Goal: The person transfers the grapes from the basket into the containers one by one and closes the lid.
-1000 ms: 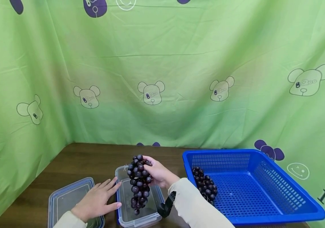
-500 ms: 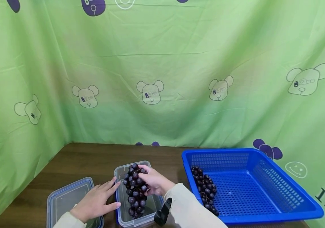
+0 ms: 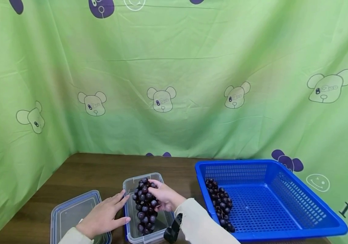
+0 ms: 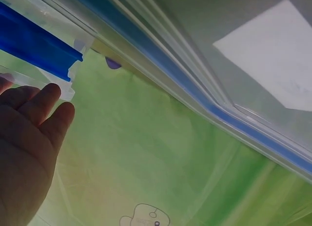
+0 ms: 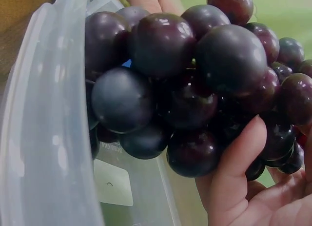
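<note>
My right hand (image 3: 165, 196) grips a bunch of dark purple grapes (image 3: 145, 207) inside the outline of a clear plastic container (image 3: 163, 222). In the right wrist view the grapes (image 5: 183, 94) fill the middle, the thumb (image 5: 239, 172) lies against them, and the container wall (image 5: 48, 118) stands close at the left. My left hand (image 3: 105, 215) lies with straight, spread fingers at the container's left rim. The left wrist view shows that hand (image 4: 29, 133) with fingertips right at the container's edge, beside a blue side clip (image 4: 39, 43).
A clear lid with a blue seal (image 3: 73, 211) lies on the brown table (image 3: 100, 169), left of the container. To the right stands a blue plastic basket (image 3: 262, 203) with another bunch of grapes (image 3: 219, 203) along its left wall. A green patterned curtain (image 3: 192, 128) hangs behind.
My right hand has lowered the grapes and shifted them slightly left, down into the container. The bunch in the basket shows more as the right sleeve moved off it. My left hand stays put.
</note>
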Tool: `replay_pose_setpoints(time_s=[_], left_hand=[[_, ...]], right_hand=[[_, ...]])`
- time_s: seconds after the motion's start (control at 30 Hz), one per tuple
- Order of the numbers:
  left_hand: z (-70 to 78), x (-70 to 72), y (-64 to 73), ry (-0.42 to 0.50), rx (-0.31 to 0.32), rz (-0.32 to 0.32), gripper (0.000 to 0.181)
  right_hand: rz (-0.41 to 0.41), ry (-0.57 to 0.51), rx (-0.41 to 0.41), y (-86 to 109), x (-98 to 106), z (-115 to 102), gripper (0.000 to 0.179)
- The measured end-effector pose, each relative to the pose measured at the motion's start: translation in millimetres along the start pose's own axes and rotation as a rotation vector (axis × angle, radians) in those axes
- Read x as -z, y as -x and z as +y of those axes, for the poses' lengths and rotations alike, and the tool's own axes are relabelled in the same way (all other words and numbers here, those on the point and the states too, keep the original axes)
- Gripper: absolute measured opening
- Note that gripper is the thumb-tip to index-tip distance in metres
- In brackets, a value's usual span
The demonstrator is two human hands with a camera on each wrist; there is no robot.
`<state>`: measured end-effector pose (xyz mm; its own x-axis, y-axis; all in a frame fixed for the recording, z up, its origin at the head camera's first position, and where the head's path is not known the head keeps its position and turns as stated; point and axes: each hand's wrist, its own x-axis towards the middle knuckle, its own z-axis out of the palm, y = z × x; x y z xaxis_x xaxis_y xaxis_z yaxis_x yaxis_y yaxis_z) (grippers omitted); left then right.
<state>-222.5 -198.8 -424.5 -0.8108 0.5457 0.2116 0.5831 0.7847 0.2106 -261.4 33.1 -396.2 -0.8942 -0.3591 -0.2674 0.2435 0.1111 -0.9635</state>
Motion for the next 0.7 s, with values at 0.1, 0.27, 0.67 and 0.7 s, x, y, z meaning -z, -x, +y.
replay_pose_setpoints(time_s=[0.1,0.27,0.67,0.7], left_hand=[[-0.1,-0.2,-0.3,0.009,0.008,-0.005,0.068],[-0.8,-2.4,-0.3,-0.011,0.01,-0.003,0.067],[-2.6,-3.9,-0.3,-0.081,-0.031,0.032,0.068],[-2.6,-3.9,-0.2,-0.087,-0.034,0.035,0.068]], right_hand=[[0.015,0.02,0.005,-0.7,-2,0,0.05],[0.045,0.064,0.014,-1.3,-8,-1,0.049],[0.096,0.117,0.025,-11.2,-19,4,0.049],[0.101,0.121,0.019,-12.3,-20,5,0.048]])
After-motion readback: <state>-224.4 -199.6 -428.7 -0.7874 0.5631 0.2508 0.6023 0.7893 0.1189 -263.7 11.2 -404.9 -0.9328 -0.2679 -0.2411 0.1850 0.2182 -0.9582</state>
